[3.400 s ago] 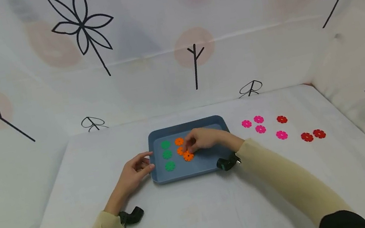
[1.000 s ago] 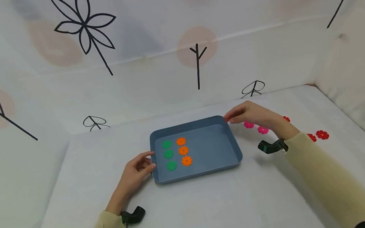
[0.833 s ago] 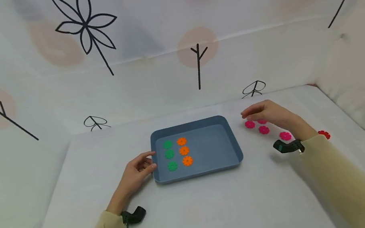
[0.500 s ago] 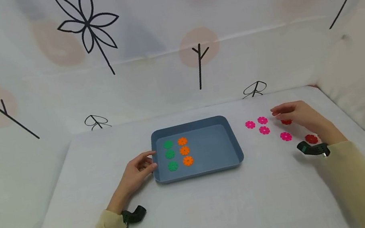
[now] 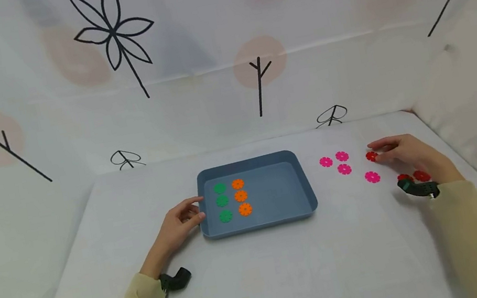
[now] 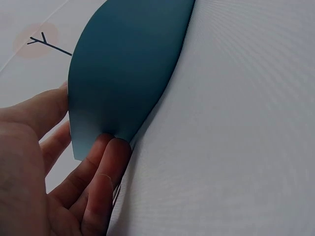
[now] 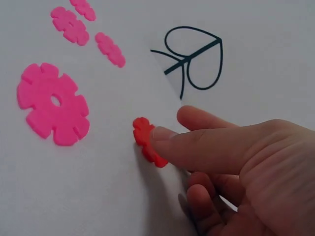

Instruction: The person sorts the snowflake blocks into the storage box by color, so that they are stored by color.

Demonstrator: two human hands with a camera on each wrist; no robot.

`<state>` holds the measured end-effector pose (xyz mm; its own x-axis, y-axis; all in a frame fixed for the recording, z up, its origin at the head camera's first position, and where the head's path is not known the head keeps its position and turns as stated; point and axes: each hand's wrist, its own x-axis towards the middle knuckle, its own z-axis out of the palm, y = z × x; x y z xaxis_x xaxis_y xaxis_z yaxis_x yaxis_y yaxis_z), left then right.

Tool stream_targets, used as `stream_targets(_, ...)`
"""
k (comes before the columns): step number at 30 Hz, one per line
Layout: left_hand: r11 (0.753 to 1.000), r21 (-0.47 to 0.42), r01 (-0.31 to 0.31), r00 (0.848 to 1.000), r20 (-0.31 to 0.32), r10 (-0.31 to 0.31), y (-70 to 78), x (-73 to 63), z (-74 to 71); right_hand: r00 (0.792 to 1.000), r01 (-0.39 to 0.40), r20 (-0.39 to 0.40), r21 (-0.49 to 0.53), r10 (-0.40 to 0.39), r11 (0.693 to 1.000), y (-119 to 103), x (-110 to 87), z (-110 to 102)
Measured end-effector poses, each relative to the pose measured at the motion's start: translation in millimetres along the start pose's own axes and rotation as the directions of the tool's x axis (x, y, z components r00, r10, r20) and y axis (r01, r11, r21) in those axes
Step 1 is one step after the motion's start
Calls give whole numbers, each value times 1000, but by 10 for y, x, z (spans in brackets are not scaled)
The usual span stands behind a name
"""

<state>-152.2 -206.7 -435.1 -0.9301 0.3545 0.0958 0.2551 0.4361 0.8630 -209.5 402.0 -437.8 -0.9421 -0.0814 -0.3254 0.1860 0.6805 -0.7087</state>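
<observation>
My left hand (image 5: 180, 222) rests against the left end of a blue-grey tray (image 5: 280, 221), fingertips touching its rim and outer wall. In the left wrist view the tray's wall (image 6: 123, 64) fills the upper middle, with fingers on both sides of its near end. Three green flower-shaped discs (image 5: 222, 201) form a column in the tray, beside a column of three orange ones (image 5: 240, 196). Over at the right, my right hand (image 5: 404, 151) is low at a red disc (image 5: 371, 156). Its thumb overlaps that disc (image 7: 143, 140) in the right wrist view; the index finger stands apart from the thumb.
Several pink discs (image 5: 344, 169) lie between the tray and my right hand. Two more red discs (image 5: 421, 176) lie near the right wrist, one partly hidden by the black wrist camera (image 5: 418, 188). A patterned white backdrop (image 5: 212, 105) rises behind the white tabletop (image 5: 267, 282).
The right hand has left the third orange disc in the tray and moved right, past the pink discs, down to a red disc. The left hand has stayed at the tray.
</observation>
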Motion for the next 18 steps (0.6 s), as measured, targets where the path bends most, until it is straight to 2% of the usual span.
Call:
stream_targets(4, 1000, -3, -1, 1000, 4, 1, 5, 12, 5, 1000, 0, -14, 9, 0, 1000, -5, -29, 18)
stream_targets(12, 1000, -2, -13, 1000, -13, 13, -13, 0, 5, 998, -44, -49, 66, 47, 997, -97, -10, 146)
stream_targets(18, 1000, 8, -7, 1000, -7, 7, -6, 5, 10, 994, -77, -66, 80, 83, 994, -98, -4, 165)
